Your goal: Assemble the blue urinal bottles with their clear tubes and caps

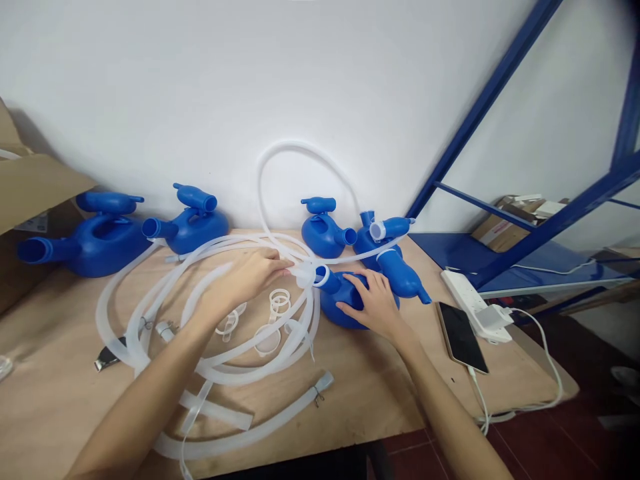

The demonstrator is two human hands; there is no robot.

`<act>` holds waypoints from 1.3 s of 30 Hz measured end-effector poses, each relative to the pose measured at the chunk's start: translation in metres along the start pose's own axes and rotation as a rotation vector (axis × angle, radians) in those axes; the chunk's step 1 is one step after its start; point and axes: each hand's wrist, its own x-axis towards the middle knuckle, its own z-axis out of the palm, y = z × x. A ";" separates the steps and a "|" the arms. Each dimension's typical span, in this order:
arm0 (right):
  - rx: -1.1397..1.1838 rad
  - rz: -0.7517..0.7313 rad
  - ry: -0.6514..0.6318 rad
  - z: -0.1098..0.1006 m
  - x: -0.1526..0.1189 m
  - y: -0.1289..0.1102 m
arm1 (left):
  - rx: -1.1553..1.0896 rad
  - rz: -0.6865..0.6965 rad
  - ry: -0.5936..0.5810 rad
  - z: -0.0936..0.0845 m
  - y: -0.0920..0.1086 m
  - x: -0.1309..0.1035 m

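Note:
My right hand (373,300) rests over the handle of a blue bottle (345,317), with its fingers curved round the plastic. The bottle's open neck points up and left. Just left of that neck, my left hand (257,272) pinches a small translucent plastic piece (304,273) between thumb and fingers. The piece is close beside the rim; whether they touch is unclear. Coiled translucent tubes (235,377) lie under and around my left arm. Several clear rings and caps (267,339) sit inside the coil.
More blue bottles (193,230) stand along the wall, some with a smaller blue bottle on top. A cardboard box (37,180) is at far left. A phone (461,337) and a white power strip (470,303) lie at right, beside a blue metal shelf (440,257).

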 end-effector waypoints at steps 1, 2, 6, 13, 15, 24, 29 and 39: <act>0.007 0.000 0.019 0.003 0.001 0.001 | -0.026 0.011 -0.005 0.006 0.003 0.004; 0.007 0.003 0.035 0.005 0.001 0.001 | -0.056 0.013 -0.005 0.012 0.006 0.008; 0.003 0.004 0.058 0.011 0.000 0.002 | -0.162 -0.032 -0.041 0.021 0.017 0.023; 0.050 0.013 0.022 0.012 0.000 0.002 | -0.120 -0.125 -0.280 0.022 0.049 0.040; 0.058 0.025 0.005 0.011 0.000 0.002 | -0.074 -0.093 -0.257 0.028 0.052 0.042; 0.067 0.031 -0.044 0.009 0.000 0.002 | 0.277 0.100 -0.189 0.037 0.064 0.047; 0.077 0.008 -0.034 0.008 -0.001 0.003 | 0.191 0.095 -0.076 0.068 0.059 0.046; 0.057 -0.034 -0.002 0.010 -0.002 0.004 | 0.162 0.269 -0.112 0.085 0.039 0.054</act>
